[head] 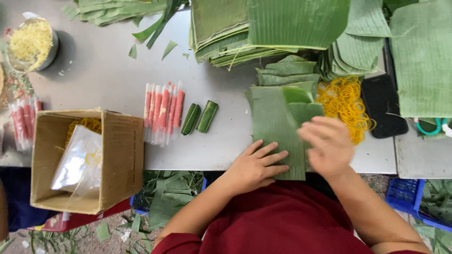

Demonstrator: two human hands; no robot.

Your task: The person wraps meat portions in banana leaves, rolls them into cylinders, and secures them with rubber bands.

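Green leaf sheet [273, 127]: lies flat at the near table [108, 80] edge, in front of us.
Left hand [254, 167]: open, our palm pressing the sheet's near left corner.
Right hand [329, 146]: blurred above the sheet's right side; grip cannot be told.
Rubber bands [346, 101]: yellow pile, right of sheet.
Wrapped rolls [200, 117]: two, left.
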